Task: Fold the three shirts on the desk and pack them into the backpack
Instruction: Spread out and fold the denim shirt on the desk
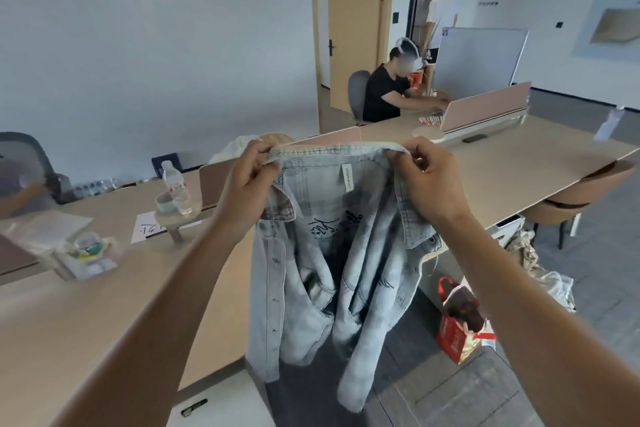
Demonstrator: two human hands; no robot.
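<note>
A pale blue denim shirt (pixel 322 253) hangs in the air in front of me, its open front and white neck label facing me. My left hand (pixel 247 180) pinches its collar at the left end and my right hand (pixel 427 177) pinches it at the right end. The shirt's hem and sleeves dangle past the front edge of the long beige desk (pixel 104 305). A heap of light cloth (pixel 235 149) shows just behind my left hand, mostly hidden. No backpack is in view.
On the desk to the left stand a water bottle (pixel 176 187), a small round stand with a cup (pixel 166 204), a paper sheet and plastic-wrapped items (pixel 86 253). A red bag (pixel 460 326) sits on the floor at right, beside a brown chair. Two people are at the far desk.
</note>
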